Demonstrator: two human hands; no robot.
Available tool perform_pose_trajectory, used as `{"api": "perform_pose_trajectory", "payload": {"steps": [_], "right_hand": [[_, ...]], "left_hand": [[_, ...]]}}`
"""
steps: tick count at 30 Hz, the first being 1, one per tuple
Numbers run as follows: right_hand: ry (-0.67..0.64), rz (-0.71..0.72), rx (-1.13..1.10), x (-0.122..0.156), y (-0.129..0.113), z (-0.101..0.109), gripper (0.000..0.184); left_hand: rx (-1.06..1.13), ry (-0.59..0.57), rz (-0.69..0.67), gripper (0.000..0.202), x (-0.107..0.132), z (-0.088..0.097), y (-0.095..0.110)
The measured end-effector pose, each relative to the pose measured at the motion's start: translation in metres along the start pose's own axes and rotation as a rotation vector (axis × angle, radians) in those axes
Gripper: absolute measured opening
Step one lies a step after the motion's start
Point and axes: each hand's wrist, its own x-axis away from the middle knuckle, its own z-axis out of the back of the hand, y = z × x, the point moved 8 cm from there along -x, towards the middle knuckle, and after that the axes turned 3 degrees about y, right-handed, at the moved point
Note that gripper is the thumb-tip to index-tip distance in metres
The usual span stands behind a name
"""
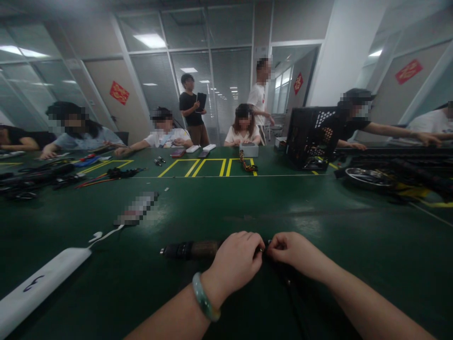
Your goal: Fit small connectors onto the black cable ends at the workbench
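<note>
My left hand (235, 260), with a pale green bangle on the wrist, is closed around the right end of a dark cylindrical tool (189, 249) that lies on the green table (318, 236). Right beside it, my right hand (292, 250) pinches a small dark part where the two hands meet; I cannot make out what it is. Thin dark cables (288, 288) run from under my hands toward me.
A white power bank (38, 285) with a white cable lies at the near left. Cable bundles (42, 177) cover the far left, a black computer case (311, 137) stands at the back right, and dark parts (399, 172) sit at the right. Several people sit or stand around the far side.
</note>
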Motion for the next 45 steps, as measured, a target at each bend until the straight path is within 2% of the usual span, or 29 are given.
{"api": "perform_pose_trajectory", "payload": {"steps": [7,13,18,28,35,45], "right_hand": [[-0.024,0.006,-0.007,0.000,-0.003,-0.001,0.017],[-0.034,0.010,0.020,0.001,-0.008,0.000,0.017],[-0.033,0.058,0.063,0.002,-0.009,0.004,0.016],[-0.049,0.107,0.010,0.003,-0.012,0.005,0.017],[-0.067,0.069,0.007,0.004,-0.011,0.004,0.017],[-0.050,0.090,0.011,0.001,-0.008,0.004,0.017]], "left_hand": [[-0.033,-0.009,0.037,0.013,0.000,-0.002,-0.003],[-0.036,-0.007,0.006,0.010,0.000,-0.004,-0.004],[-0.032,-0.008,-0.006,0.008,0.000,-0.003,-0.003],[-0.028,-0.040,0.029,0.011,0.000,-0.002,-0.003],[-0.006,-0.039,0.031,0.010,-0.001,-0.003,-0.003],[-0.029,-0.023,-0.004,0.008,-0.001,-0.003,-0.001]]}}
